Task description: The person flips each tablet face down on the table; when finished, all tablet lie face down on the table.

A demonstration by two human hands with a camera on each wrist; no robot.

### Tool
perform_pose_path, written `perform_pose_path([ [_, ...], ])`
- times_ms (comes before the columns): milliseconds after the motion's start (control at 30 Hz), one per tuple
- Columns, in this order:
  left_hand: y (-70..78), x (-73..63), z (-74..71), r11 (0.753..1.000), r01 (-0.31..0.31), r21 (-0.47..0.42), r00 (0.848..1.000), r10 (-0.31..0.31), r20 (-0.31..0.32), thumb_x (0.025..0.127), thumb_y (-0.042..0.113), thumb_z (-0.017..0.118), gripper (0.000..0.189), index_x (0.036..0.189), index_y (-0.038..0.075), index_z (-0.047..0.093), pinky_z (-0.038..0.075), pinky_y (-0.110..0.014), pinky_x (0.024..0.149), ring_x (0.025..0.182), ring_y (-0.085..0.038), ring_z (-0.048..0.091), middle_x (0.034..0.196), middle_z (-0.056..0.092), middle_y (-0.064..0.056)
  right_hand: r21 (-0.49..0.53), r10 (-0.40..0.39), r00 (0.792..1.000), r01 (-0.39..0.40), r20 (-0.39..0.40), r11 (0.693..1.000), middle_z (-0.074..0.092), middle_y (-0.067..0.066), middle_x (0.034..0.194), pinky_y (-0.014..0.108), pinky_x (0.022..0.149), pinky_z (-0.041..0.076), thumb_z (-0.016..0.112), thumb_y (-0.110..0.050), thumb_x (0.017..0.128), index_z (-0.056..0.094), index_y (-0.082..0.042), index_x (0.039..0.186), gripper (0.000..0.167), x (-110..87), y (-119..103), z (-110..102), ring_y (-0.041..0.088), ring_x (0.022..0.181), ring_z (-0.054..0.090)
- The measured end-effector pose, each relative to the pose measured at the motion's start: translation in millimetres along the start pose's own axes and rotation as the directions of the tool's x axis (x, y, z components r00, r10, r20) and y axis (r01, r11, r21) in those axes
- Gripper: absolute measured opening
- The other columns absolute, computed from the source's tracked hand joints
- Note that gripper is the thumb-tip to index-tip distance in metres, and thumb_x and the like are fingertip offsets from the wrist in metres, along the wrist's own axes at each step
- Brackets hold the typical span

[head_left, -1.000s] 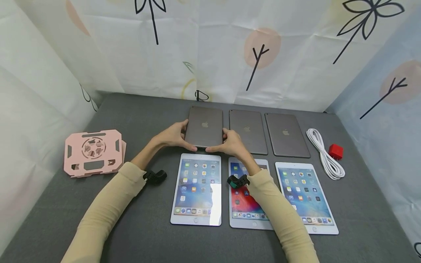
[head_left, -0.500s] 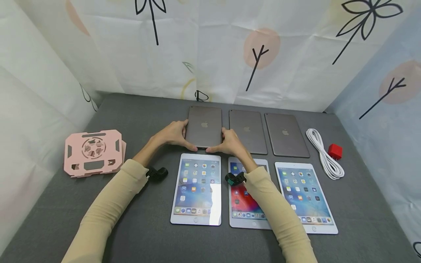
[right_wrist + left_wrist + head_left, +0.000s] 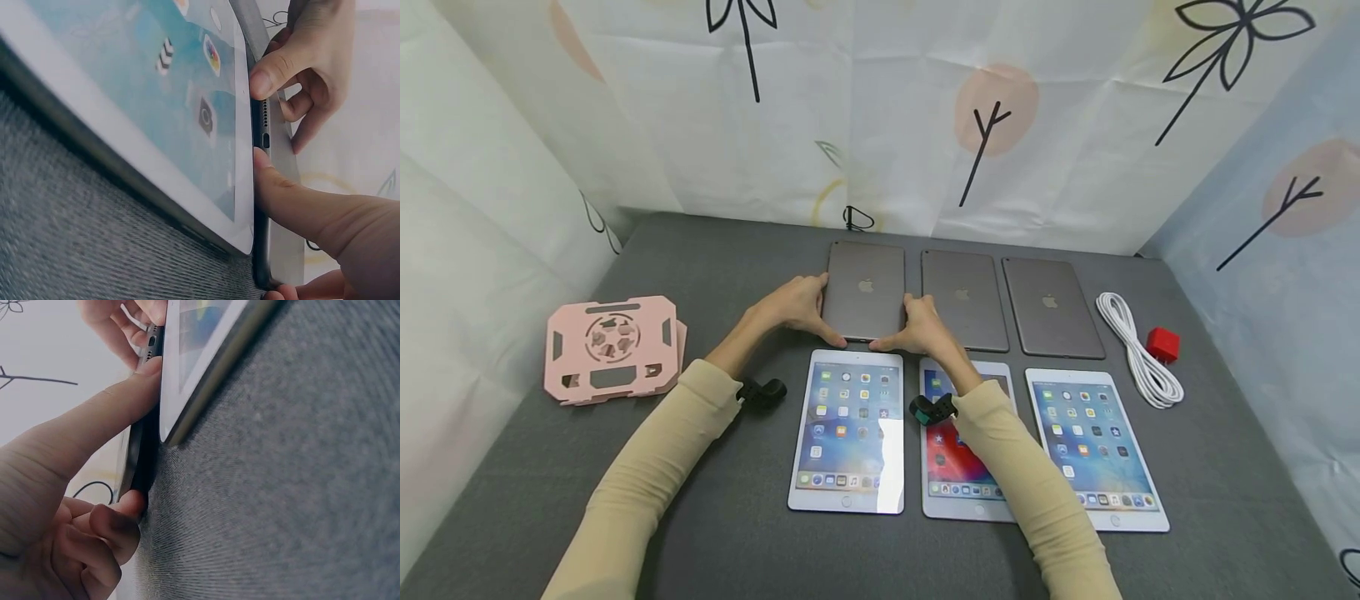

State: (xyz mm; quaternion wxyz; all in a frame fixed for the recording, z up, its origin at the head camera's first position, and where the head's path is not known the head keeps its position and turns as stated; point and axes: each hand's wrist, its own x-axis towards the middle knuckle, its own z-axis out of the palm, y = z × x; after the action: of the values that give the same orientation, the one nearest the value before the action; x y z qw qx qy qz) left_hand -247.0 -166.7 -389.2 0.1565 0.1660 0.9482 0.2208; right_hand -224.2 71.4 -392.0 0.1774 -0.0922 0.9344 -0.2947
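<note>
Both hands hold the leftmost of three grey tablets (image 3: 865, 287), which lies back side up with its logo showing. My left hand (image 3: 795, 306) grips its left side, fingers along the edge and thumb on the near edge. From the other side my right hand (image 3: 919, 327) grips the right edge, its thumb also on the near edge. The left wrist view shows the left thumb (image 3: 100, 415) against the tablet's edge by the charging port. In the right wrist view the right thumb (image 3: 284, 187) presses that same edge. Close in front lies a white tablet (image 3: 847, 429), screen lit.
Two more grey tablets (image 3: 964, 300) lie face down to the right. Two other lit white tablets (image 3: 1097, 450) lie nearer, one partly under the right forearm. A coiled white cable (image 3: 1138, 350) and a red charger (image 3: 1162, 344) are at right, pink stacked plates (image 3: 612, 348) at left.
The held grey tablet has shifted very slightly left, and the right hand with it. Both hands keep their grip; the other things stay put.
</note>
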Motion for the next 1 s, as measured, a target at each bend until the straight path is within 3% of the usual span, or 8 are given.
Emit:
perform_pose_path([
  [200,-0.2,-0.2,1.0,1.0,0.002,0.03,1.0,-0.003,0.017,0.069,0.05,0.092,0.126,0.155,-0.014,0.026,0.037,-0.029,0.062,0.067,-0.014,0.046,0.072,0.051,-0.001,0.003,0.002,1.0,-0.002,0.01,1.0,0.031,0.033,0.153,0.053,0.112,0.045,0.089,-0.038,0.08,0.03,0.008,0.156,0.106,-0.2,0.2,0.0,0.041,0.132,0.048],
  [367,-3.0,0.2,3.9,0.999,0.019,0.036,0.999,-0.02,0.038,0.071,0.052,0.091,0.129,0.157,-0.013,0.02,0.035,-0.027,0.058,0.061,-0.01,0.043,0.066,0.049,0.002,0.002,0.005,1.0,-0.005,0.008,1.0,0.03,0.033,0.153,0.052,0.114,0.044,0.089,-0.037,0.08,0.026,0.007,0.157,0.109,0.2,-0.6,-0.3,0.041,0.134,0.047],
  [800,-4.0,-2.1,7.6,0.999,0.028,0.034,1.0,-0.028,0.004,0.071,0.053,0.09,0.127,0.158,-0.011,0.022,0.034,-0.026,0.055,0.059,-0.01,0.043,0.064,0.05,0.003,0.014,0.016,1.0,-0.017,0.01,1.0,0.02,0.031,0.162,0.052,0.12,0.037,0.088,-0.038,0.08,0.014,0.004,0.162,0.118,1.1,-0.5,0.8,0.041,0.147,0.036],
  [1000,-2.5,-4.4,6.9,0.999,0.026,0.037,1.0,-0.026,0.001,0.072,0.053,0.09,0.127,0.158,-0.011,0.022,0.033,-0.026,0.055,0.058,-0.009,0.041,0.063,0.048,0.004,0.008,0.002,1.0,-0.002,0.013,1.0,0.023,0.032,0.16,0.052,0.119,0.039,0.088,-0.038,0.08,0.015,0.005,0.161,0.117,1.1,0.0,0.0,0.041,0.144,0.038],
])
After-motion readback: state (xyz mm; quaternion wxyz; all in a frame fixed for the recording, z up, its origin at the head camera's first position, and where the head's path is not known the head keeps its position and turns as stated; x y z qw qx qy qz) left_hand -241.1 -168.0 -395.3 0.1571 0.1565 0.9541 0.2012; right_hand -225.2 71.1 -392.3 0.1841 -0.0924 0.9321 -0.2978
